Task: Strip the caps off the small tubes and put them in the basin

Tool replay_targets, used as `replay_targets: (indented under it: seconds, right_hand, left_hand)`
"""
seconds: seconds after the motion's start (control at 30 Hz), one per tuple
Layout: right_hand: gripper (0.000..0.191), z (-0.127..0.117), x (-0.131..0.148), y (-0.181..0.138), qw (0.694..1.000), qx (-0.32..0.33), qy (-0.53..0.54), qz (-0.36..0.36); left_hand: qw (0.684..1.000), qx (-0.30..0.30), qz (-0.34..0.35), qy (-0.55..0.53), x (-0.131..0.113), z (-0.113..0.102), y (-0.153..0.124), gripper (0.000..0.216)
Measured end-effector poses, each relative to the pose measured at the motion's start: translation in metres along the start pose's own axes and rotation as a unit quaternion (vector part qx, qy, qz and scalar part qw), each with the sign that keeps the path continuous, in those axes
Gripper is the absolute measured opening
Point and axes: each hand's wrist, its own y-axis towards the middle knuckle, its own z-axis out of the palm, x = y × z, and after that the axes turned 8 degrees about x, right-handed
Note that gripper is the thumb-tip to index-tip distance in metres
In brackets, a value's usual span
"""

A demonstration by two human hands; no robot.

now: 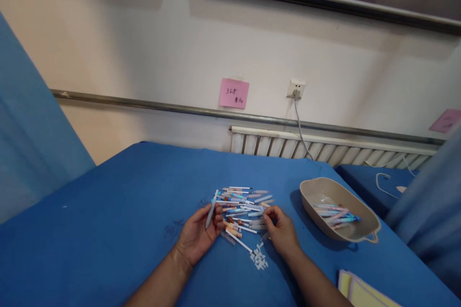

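A heap of pastel pens and pen parts point(242, 205) lies on the blue table point(118, 220). My left hand point(197, 236) is closed round a pale blue pen barrel point(212, 209), holding it upright at the heap's left edge. My right hand point(281, 231) rests at the heap's right edge with its fingers curled and pinched over the parts there; what it grips is too small to make out. A cluster of small white caps point(259, 259) lies between my wrists.
A beige oval dish point(363, 234) holding several pens stands to the right. Yellow paper pads point(360, 292) lie at the lower right corner. A pink note point(234, 93), a wall socket point(296, 90) with a cable and a radiator point(324, 148) are behind. Blue cloth hangs at both sides.
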Motion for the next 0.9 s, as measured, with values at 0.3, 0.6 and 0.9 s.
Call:
replay_targets:
  seconds: [0.3,0.6,0.9]
  right_hand:
    - [0.026,-0.002,0.013,-0.004,0.986,0.044,-0.160,-0.013]
    - [0.016,-0.010,0.026,-0.007,0.966,0.071,-0.246,-0.024]
    - [0.022,-0.010,0.017,0.002,0.972,0.170,-0.158,-0.022]
  left_hand:
    - [1.000,0.000,-0.001,0.001,0.000,-0.002,0.001,0.021]
    - [1.000,0.002,0.006,0.019,0.001,-0.004,0.001,0.021]
    - [0.998,-0.015,-0.005,0.054,0.006,-0.003,0.002,0.015]
